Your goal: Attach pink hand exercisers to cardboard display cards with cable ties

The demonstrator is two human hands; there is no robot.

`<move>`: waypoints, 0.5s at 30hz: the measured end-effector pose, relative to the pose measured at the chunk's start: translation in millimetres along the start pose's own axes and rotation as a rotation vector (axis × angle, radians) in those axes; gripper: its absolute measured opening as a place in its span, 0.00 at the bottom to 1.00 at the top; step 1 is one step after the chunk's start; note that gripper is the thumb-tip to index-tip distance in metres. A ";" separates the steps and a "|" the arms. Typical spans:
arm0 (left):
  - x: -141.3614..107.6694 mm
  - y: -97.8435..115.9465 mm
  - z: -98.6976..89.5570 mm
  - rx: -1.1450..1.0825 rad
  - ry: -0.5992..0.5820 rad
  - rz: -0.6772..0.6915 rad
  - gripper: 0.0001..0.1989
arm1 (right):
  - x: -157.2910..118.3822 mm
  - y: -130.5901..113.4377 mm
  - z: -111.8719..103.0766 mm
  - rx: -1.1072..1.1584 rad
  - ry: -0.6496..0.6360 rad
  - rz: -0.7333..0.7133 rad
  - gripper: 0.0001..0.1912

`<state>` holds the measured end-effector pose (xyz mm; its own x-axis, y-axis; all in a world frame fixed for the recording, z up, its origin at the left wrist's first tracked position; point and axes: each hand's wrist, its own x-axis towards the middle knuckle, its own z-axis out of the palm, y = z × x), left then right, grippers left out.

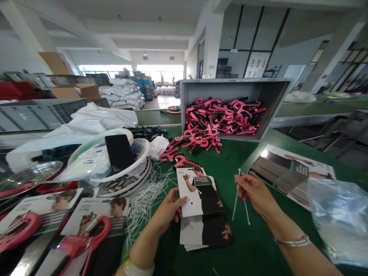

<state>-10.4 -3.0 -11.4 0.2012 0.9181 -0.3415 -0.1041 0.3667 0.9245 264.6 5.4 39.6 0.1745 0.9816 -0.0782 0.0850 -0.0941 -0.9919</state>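
Note:
My left hand (172,205) pinches the left edge of a printed packaging card (191,207), thumb on top. That card lies over a small stack of like cards (191,232) on the green table. To the right of the stack, my right hand (254,191) has thumb and fingers closed on white cable ties (235,201), whose thin ends hang down. Pink and black hand grip strengtheners (182,161) lie just beyond the cards. At lower left, similar hand grips (76,243) rest on cards.
A grey crate (276,111) tipped on its side spills hand grips. Loose cable ties (146,203) lie left of the cards, beside a white basin (143,153) with a black phone (119,153). More cards (283,172) and a clear plastic bag (339,218) lie at right.

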 end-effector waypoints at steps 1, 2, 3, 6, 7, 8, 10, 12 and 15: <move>-1.2 0.0 1.5 -0.032 -0.017 -0.013 0.27 | -3.2 -0.6 9.8 0.065 0.009 0.007 0.24; -2.1 -0.3 2.7 -0.066 -0.035 -0.027 0.28 | -6.2 -0.6 18.8 0.113 0.020 0.005 0.24; -2.7 -0.6 3.6 -0.100 -0.054 -0.040 0.28 | -8.8 0.1 26.8 0.143 0.029 -0.007 0.24; -2.7 -1.7 4.6 -0.177 -0.098 -0.052 0.28 | -15.0 5.6 44.0 0.122 0.037 -0.100 0.22; -2.4 -1.9 4.7 -0.195 -0.109 -0.046 0.28 | -16.7 8.0 47.8 0.084 0.038 -0.143 0.21; -2.1 -2.1 4.9 -0.207 -0.116 -0.037 0.28 | -18.4 10.2 50.8 0.033 0.043 -0.191 0.20; -1.6 -2.2 6.2 -0.212 -0.121 -0.017 0.29 | -21.6 13.3 55.6 -0.083 0.059 -0.288 0.18; -1.6 -2.1 8.8 -0.204 -0.117 0.007 0.29 | -24.8 14.0 59.4 -0.169 0.070 -0.361 0.17; -2.2 -1.9 13.9 -0.181 -0.101 0.042 0.29 | -29.7 12.1 64.3 -0.225 0.067 -0.423 0.15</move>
<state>2.9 -7.7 -10.0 0.2890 0.9166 -0.2761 -0.2863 0.3580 0.8888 197.4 -14.2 23.5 0.1408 0.9292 0.3418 0.3714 0.2704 -0.8882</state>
